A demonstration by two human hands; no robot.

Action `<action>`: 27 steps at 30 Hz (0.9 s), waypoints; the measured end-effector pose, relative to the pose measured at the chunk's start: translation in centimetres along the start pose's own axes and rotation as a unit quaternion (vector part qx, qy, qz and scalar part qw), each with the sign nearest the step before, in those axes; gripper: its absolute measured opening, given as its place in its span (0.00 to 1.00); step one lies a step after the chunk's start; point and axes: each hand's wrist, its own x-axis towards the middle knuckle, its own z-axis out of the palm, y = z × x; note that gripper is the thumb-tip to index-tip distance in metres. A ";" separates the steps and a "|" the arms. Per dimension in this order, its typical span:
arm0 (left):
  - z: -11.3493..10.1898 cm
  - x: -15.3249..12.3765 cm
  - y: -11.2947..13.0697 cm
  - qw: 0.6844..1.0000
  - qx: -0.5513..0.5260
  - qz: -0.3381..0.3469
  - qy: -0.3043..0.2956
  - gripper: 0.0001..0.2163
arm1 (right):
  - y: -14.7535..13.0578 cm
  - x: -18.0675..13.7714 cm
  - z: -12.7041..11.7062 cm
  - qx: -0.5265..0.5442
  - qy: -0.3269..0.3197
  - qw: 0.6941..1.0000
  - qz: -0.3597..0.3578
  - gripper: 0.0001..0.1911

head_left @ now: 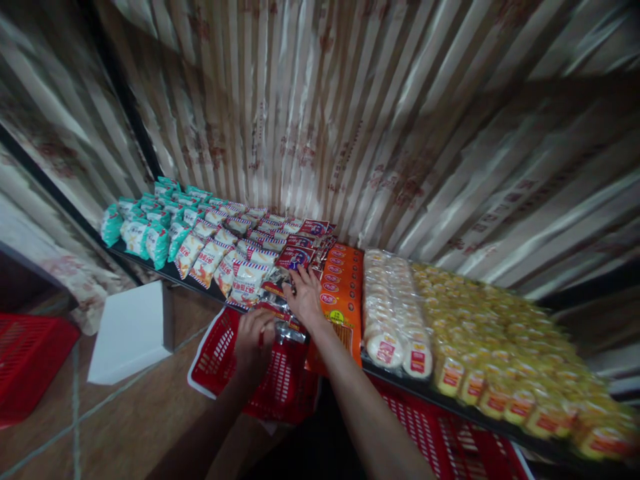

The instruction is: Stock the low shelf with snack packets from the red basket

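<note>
My right hand (305,298) reaches over the shelf with its fingers apart, touching a row of dark red and silver snack packets (295,257). Close to the shelf's front edge is my left hand (255,337), its fingers curled beside the front packets of that row. Whatever those fingers hold, if anything, is hidden. Left of the row lie white snack bags (245,280) with striped tops. An orange snack package (341,283) lies directly to the right, partly behind my right forearm. Below my hands stands a red plastic basket (215,353) with a pale rim.
Teal bags (145,230) fill the shelf's left end. White round packaged goods (390,313) and many yellow packs (500,347) extend rightward. Another red basket (30,367) and a white box (130,333) stand on the tiled floor. A striped curtain (300,120) hangs behind.
</note>
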 end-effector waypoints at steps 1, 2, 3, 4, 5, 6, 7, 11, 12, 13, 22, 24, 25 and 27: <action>0.5 0.5 0.0 0.997 0.031 0.070 -0.018 0.14 | 0.0 0.0 0.0 0.002 -0.003 1.000 0.003 0.23; 1.0 1.1 -0.1 0.990 0.053 0.126 -0.037 0.16 | 0.0 0.0 0.0 0.003 -0.005 1.000 0.006 0.23; 1.7 1.5 -0.3 0.982 0.070 0.165 -0.059 0.20 | 0.0 0.0 0.0 0.005 -0.005 1.000 0.009 0.23; 2.4 1.9 -0.6 0.976 0.083 0.187 -0.073 0.23 | 0.0 0.1 0.1 0.008 -0.004 1.000 0.010 0.22; 3.1 2.2 -1.0 0.973 0.092 0.197 -0.079 0.27 | 0.1 0.1 0.1 0.013 0.001 1.000 0.011 0.22; 3.7 2.4 -1.4 0.972 0.098 0.199 -0.082 0.29 | 0.1 0.2 0.1 0.019 0.010 1.000 0.008 0.21; 4.2 2.5 -1.8 0.971 0.102 0.197 -0.083 0.31 | 0.3 0.2 0.1 0.027 0.021 0.999 0.002 0.21; 5.1 2.2 -3.0 0.973 0.109 0.183 -0.083 0.30 | 0.8 -1.0 -0.4 0.071 0.093 0.993 0.002 0.23; 5.0 2.1 -3.1 0.974 0.109 0.181 -0.082 0.29 | 0.9 -1.7 -0.5 0.081 0.113 0.990 0.018 0.23; 5.0 2.1 -3.2 0.974 0.108 0.179 -0.081 0.29 | 1.0 -2.5 -0.6 0.090 0.130 0.986 0.043 0.24; 5.0 2.2 -2.9 0.976 0.100 0.181 -0.067 0.27 | 1.0 -8.5 -1.2 0.158 0.057 0.943 0.288 0.33; 5.0 2.2 -2.9 0.977 0.100 0.178 -0.066 0.27 | 0.8 -8.1 -1.3 0.157 0.036 0.939 0.303 0.31; 5.0 2.2 -2.9 0.977 0.101 0.175 -0.068 0.27 | 0.7 -7.8 -1.3 0.155 0.034 0.939 0.304 0.30; 5.0 2.2 -2.9 0.977 0.102 0.170 -0.075 0.27 | 0.7 -7.2 -1.1 0.156 0.044 0.942 0.295 0.28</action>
